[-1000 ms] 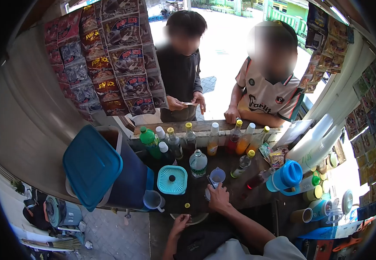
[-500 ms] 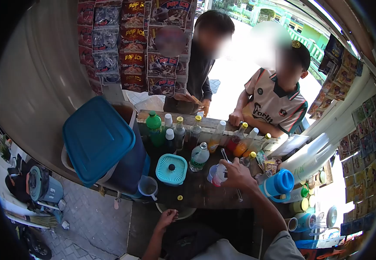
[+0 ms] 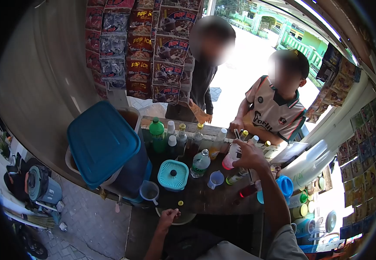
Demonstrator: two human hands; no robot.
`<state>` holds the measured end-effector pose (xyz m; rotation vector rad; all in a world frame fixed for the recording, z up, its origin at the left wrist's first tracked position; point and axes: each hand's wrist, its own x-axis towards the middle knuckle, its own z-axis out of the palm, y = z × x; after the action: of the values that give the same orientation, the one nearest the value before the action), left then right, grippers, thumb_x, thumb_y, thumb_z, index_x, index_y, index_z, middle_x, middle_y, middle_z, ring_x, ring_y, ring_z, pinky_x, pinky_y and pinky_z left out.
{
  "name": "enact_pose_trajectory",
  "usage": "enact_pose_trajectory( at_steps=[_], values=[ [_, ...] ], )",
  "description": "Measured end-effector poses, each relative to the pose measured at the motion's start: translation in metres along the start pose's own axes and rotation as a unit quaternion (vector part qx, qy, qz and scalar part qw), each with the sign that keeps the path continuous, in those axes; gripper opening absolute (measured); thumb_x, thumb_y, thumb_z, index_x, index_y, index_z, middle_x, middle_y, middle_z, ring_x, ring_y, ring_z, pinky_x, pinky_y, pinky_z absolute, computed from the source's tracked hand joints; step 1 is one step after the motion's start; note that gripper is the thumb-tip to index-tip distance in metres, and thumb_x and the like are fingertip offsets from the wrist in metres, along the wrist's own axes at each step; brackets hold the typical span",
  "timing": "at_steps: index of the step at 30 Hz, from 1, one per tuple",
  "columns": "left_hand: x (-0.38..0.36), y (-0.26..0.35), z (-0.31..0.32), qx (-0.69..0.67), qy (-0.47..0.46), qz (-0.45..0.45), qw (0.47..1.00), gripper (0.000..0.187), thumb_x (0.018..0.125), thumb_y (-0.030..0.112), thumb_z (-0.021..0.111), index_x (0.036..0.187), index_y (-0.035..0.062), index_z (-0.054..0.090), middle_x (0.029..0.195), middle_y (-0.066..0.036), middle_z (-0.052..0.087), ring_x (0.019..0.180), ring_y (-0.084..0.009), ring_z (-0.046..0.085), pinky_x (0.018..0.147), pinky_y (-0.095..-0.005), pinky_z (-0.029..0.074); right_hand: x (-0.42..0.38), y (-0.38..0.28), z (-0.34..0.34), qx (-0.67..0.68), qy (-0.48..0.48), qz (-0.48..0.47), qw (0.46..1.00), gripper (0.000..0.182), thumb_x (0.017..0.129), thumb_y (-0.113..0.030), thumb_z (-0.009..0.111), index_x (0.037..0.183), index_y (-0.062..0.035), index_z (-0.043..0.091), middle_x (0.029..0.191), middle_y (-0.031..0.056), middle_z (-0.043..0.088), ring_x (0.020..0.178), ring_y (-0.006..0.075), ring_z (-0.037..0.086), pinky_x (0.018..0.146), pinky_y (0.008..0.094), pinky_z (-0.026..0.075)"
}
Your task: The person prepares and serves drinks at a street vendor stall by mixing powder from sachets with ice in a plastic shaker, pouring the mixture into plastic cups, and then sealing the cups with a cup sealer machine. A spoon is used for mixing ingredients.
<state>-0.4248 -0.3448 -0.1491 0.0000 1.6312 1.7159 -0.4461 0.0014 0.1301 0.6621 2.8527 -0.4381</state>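
Note:
My right hand (image 3: 249,154) is wrapped round a clear plastic cup (image 3: 231,157) with pink-red liquid at its bottom and a straw or spoon standing in it. The cup is near the row of bottles at the counter's far edge. Left of it, a small clear measuring cup (image 3: 216,179) stands on the dark counter (image 3: 196,195). My left hand (image 3: 169,215) has its fingers pressed together by the rim of a bowl (image 3: 187,218); anything between them is too small to name. A yellow cap (image 3: 180,203) lies just beyond those fingers.
A turquoise lidded basket (image 3: 172,175), a clear bottle (image 3: 200,164) and a jug (image 3: 149,191) stand on the counter. A large blue-lidded container (image 3: 103,143) is at left. Two people (image 3: 279,108) are across the counter. Sachets (image 3: 175,47) hang above. Stacked cups (image 3: 311,162) lie at right.
My right hand has moved up and away with the pink drink cup, and the small measuring cup now shows apart from it. The view has shifted slightly. My left hand stays near the bowl.

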Motion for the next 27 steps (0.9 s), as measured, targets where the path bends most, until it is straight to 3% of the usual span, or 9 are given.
enact_pose_trajectory(
  at_steps=[2, 4, 7, 9, 13, 15, 22, 24, 27],
  values=[
    [0.001, 0.024, 0.017, 0.022, 0.006, 0.076, 0.997, 0.018, 0.087, 0.015, 0.068, 0.087, 0.0032, 0.054, 0.089, -0.007, 0.062, 0.078, -0.0103, 0.06, 0.07, -0.0256, 0.049, 0.002, 0.002, 0.001, 0.008, 0.003, 0.001, 1.0, 0.082, 0.057, -0.03, 0.077, 0.133, -0.0224, 0.047, 0.116, 0.0262, 0.048, 0.107, 0.0398, 0.056, 0.093, 0.0413, 0.046],
    [0.004, 0.066, 0.042, -0.11, 0.072, 0.14, 0.981, 0.021, 0.083, 0.007, 0.071, 0.089, 0.0032, 0.052, 0.087, -0.007, 0.062, 0.078, -0.0101, 0.06, 0.069, -0.0258, 0.05, 0.004, 0.005, 0.002, -0.02, 0.011, 0.002, 1.0, 0.083, 0.055, -0.033, 0.076, 0.132, -0.0205, 0.047, 0.113, 0.0229, 0.054, 0.107, 0.0363, 0.056, 0.091, 0.0405, 0.046],
    [0.019, 0.136, 0.07, -0.166, 0.04, 0.177, 0.969, 0.033, 0.087, 0.019, 0.069, 0.108, 0.0028, 0.049, 0.105, -0.007, 0.057, 0.092, -0.0123, 0.059, 0.077, -0.0272, 0.05, 0.005, 0.007, 0.003, -0.031, 0.009, 0.003, 0.999, 0.083, 0.056, -0.034, 0.076, 0.132, -0.0201, 0.047, 0.115, 0.023, 0.055, 0.107, 0.0361, 0.057, 0.091, 0.0408, 0.047],
    [0.047, 0.173, 0.089, -0.222, 0.019, 0.164, 0.961, 0.041, 0.091, 0.028, 0.063, 0.119, 0.0046, 0.043, 0.114, -0.01, 0.053, 0.108, -0.0203, 0.055, 0.088, -0.0367, 0.046, 0.006, 0.009, 0.002, -0.032, 0.0, -0.002, 0.999, 0.083, 0.056, -0.035, 0.077, 0.132, -0.0199, 0.047, 0.112, 0.0214, 0.058, 0.106, 0.0358, 0.058, 0.09, 0.0412, 0.048],
    [0.085, 0.224, 0.123, -0.191, 0.048, 0.176, 0.964, 0.048, 0.091, 0.033, 0.061, 0.124, 0.0056, 0.041, 0.117, -0.012, 0.051, 0.112, -0.0226, 0.053, 0.088, -0.0384, 0.045, 0.009, 0.015, 0.003, -0.018, -0.019, 0.008, 1.0, 0.083, 0.057, -0.036, 0.077, 0.133, -0.022, 0.047, 0.118, 0.0225, 0.051, 0.11, 0.0362, 0.055, 0.092, 0.041, 0.046],
    [0.097, 0.235, 0.131, -0.277, -0.059, 0.096, 0.954, 0.042, 0.093, 0.033, 0.058, 0.121, 0.0045, 0.044, 0.109, -0.012, 0.056, 0.106, -0.023, 0.058, 0.082, -0.0359, 0.048, 0.014, 0.024, 0.009, -0.031, 0.005, -0.004, 1.0, 0.082, 0.056, -0.037, 0.077, 0.131, -0.0208, 0.048, 0.113, 0.021, 0.055, 0.108, 0.0357, 0.056, 0.091, 0.0407, 0.047],
    [0.089, 0.214, 0.128, -0.311, -0.07, 0.138, 0.938, 0.025, 0.097, 0.025, 0.051, 0.108, 0.0027, 0.052, 0.075, -0.003, 0.052, 0.063, -0.0136, 0.054, 0.057, -0.0249, 0.045, 0.021, 0.025, -0.008, -0.024, -0.011, -0.034, 0.999, 0.083, 0.054, -0.037, 0.077, 0.13, -0.0183, 0.049, 0.109, 0.019, 0.059, 0.108, 0.0335, 0.057, 0.091, 0.0397, 0.047],
    [0.065, 0.205, 0.118, -0.261, -0.153, 0.102, 0.948, 0.022, 0.098, 0.021, 0.047, 0.102, 0.0006, 0.053, 0.069, 0.002, 0.045, 0.052, -0.0071, 0.039, 0.05, -0.0213, 0.035, 0.029, 0.023, -0.014, -0.013, -0.025, -0.033, 0.999, 0.084, 0.054, -0.037, 0.077, 0.132, -0.0185, 0.049, 0.111, 0.0219, 0.056, 0.11, 0.0338, 0.055, 0.093, 0.0394, 0.046],
    [0.023, 0.187, 0.1, -0.114, -0.206, 0.046, 0.971, 0.024, 0.099, 0.024, 0.047, 0.104, 0.0012, 0.054, 0.068, 0.006, 0.043, 0.053, -0.0023, 0.036, 0.05, -0.0195, 0.032, 0.043, 0.024, -0.014, -0.013, -0.011, -0.046, 0.999, 0.087, 0.053, -0.038, 0.078, 0.132, -0.0186, 0.049, 0.119, 0.0229, 0.054, 0.113, 0.0346, 0.053, 0.096, 0.0398, 0.044]
  ],
)
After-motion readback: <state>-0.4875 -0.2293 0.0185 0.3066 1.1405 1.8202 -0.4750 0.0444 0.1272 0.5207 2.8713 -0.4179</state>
